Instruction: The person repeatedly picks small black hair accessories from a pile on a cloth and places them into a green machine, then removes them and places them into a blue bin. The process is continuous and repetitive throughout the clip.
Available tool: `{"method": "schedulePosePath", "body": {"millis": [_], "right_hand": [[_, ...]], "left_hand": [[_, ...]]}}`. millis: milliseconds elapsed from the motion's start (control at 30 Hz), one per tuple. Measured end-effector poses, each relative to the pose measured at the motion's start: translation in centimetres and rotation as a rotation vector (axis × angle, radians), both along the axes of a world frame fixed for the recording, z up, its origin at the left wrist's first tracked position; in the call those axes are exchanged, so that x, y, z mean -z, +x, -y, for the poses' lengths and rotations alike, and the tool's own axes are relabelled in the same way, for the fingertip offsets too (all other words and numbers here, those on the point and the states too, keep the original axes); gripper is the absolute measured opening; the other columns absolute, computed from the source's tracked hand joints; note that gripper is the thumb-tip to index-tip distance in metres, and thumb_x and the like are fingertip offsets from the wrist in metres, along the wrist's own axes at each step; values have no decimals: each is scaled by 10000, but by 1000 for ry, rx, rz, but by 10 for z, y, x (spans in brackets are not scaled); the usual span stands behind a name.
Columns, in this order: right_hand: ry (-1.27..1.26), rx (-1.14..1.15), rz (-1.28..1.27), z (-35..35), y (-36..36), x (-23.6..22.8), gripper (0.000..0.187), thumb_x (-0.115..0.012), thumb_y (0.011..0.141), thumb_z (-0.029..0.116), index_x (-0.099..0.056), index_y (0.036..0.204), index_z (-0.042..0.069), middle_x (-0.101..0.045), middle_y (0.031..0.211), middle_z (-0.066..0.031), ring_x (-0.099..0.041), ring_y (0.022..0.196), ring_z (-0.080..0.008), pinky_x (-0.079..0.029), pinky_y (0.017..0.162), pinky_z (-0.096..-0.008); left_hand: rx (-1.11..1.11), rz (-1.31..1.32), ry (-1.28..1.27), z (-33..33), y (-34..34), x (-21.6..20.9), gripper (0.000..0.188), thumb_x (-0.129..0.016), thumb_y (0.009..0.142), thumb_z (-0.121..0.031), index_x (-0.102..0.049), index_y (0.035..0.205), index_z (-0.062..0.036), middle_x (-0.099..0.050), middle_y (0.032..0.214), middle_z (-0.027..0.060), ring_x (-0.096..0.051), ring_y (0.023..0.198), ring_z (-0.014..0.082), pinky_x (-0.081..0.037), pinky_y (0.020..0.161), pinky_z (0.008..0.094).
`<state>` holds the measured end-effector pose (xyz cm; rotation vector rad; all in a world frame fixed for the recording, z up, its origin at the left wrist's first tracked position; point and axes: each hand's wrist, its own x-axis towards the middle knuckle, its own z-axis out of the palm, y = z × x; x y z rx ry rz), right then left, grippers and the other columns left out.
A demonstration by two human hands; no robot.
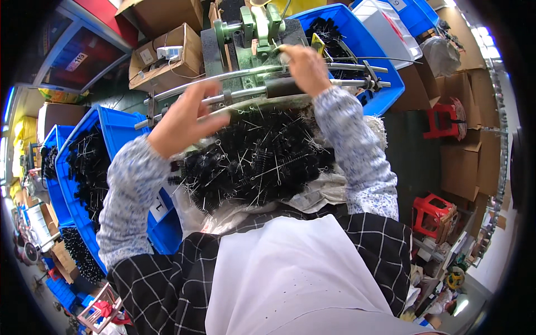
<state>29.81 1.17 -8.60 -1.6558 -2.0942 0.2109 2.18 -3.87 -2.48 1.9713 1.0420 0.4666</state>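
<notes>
A heap of small black bristle brushes with twisted wire stems and looped ends [254, 159] lies in front of me on pale sacking [329, 190]. Over the heap's left edge hovers my left hand [187, 120], slightly blurred, its fingers apart and nothing in them. My right hand [307, 68] is up at the green machine [258, 34], with thumb and forefinger closed close to its front working part. Whatever those fingertips hold is too small to make out. Two metal rails [245, 73] cross between the machine and the heap, below my right hand.
A blue bin [385, 92] of black brushes stands right of the machine. More blue bins [120, 131] of brushes stand at the left. An open cardboard box [192, 53] holds a white device and cable. Red stools [432, 215] and cartons [460, 167] are at the right.
</notes>
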Motion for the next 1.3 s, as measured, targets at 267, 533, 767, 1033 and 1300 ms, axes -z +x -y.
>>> {"method": "schedulePosePath", "body": {"millis": [267, 533, 767, 1033, 1300], "right_hand": [[196, 153, 486, -53, 17, 36, 175, -491, 840, 189, -656, 898, 179, -630, 819, -39, -594, 849, -205, -435, 794, -373], [180, 146, 367, -57, 16, 41, 199, -531, 822, 233, -665, 966, 208, -639, 838, -43, -592, 849, -225, -423, 827, -417], [218, 88, 244, -66, 22, 47, 195, -540, 822, 220, -664, 973, 222, -643, 853, -9, -557, 847, -230, -412, 786, -410], [158, 285, 388, -49, 38, 40, 362, -618, 761, 377, -604, 1050, 158, -585, 982, -66, -507, 940, -228, -376, 791, -402], [254, 238, 237, -49, 11, 53, 193, -578, 741, 218, -622, 878, 89, -638, 881, -71, -560, 961, -266, -408, 768, -431]], "left_hand": [[237, -272, -194, 49, -38, 10, 492, -673, 729, -171, -412, 1129, -53, -587, 884, 149, -598, 713, 283, -479, 632, 349], [132, -255, -159, 57, -32, -2, 423, -615, 738, -87, -397, 1099, -60, -579, 820, 113, -584, 657, 247, -468, 595, 343], [42, -123, -136, 52, -40, -27, 375, -630, 726, -50, -448, 1055, -56, -549, 803, 66, -533, 618, 157, -454, 586, 281], [-78, 71, -20, 51, -43, -46, 393, -601, 698, 57, -454, 1051, -31, -523, 878, 43, -502, 666, 93, -428, 645, 229], [-192, 222, 63, 47, -36, -36, 366, -597, 713, 51, -471, 1047, -29, -538, 912, 41, -507, 675, 76, -428, 664, 211]]}}
